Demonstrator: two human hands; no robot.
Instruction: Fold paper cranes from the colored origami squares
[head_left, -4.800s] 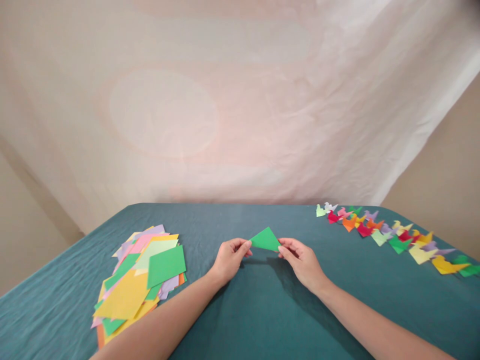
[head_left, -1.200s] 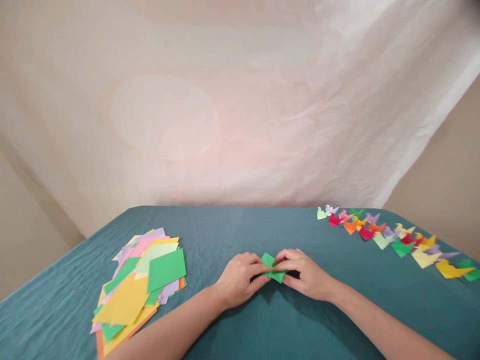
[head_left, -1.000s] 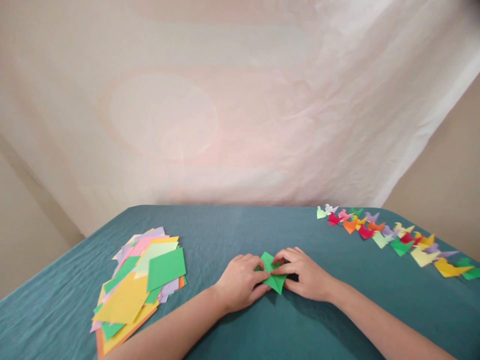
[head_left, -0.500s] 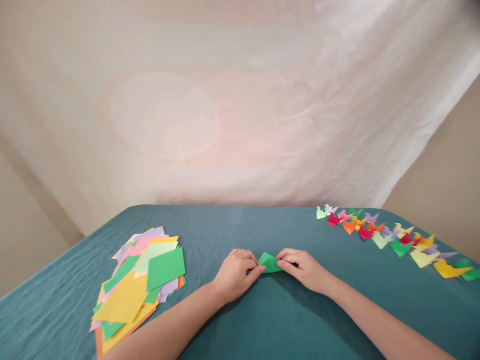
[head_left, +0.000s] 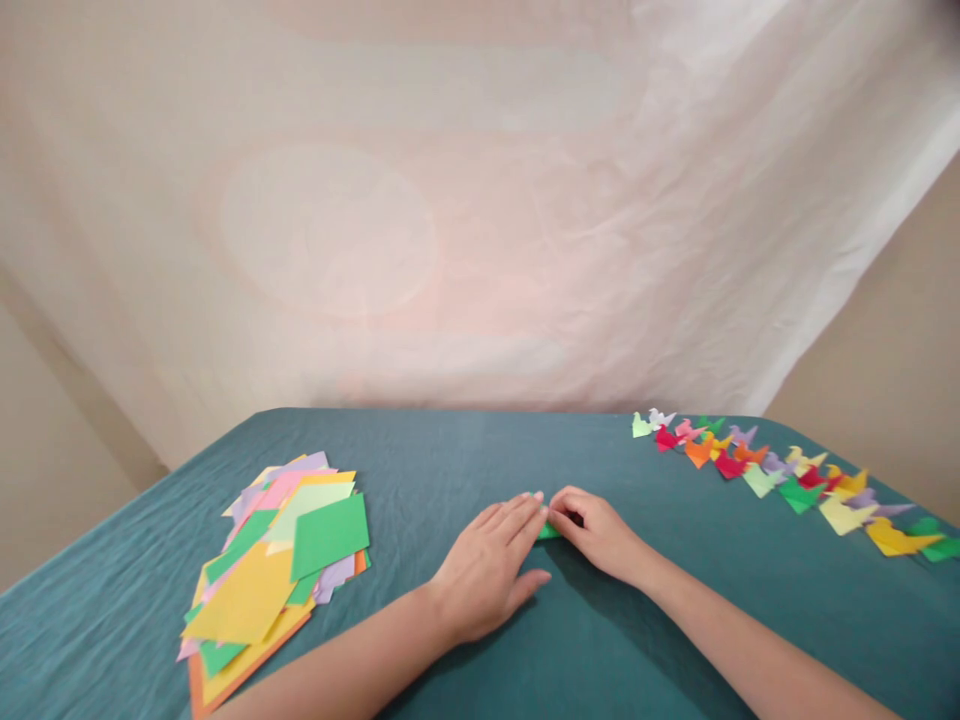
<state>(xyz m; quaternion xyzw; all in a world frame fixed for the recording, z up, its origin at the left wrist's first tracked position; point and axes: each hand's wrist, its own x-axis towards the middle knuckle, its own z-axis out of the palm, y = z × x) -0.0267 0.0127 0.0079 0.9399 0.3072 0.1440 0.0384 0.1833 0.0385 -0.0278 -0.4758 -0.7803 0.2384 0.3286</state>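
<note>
A small folded green paper (head_left: 549,531) lies on the teal tablecloth (head_left: 465,460) in the middle, mostly hidden under my hands. My left hand (head_left: 491,572) lies flat on it with fingers stretched out, pressing it down. My right hand (head_left: 596,533) has its fingers curled and pinched at the paper's right edge. Only a small green sliver shows between the two hands.
A loose pile of coloured paper squares (head_left: 274,555) lies at the left, with a green one on top. A row of several folded paper figures (head_left: 780,475) runs along the right edge. A pale cloth (head_left: 450,200) hangs behind the table.
The green triangle held up in the air came down to the table and was folded smaller. My left hand went from pinching it to lying flat over it.
</note>
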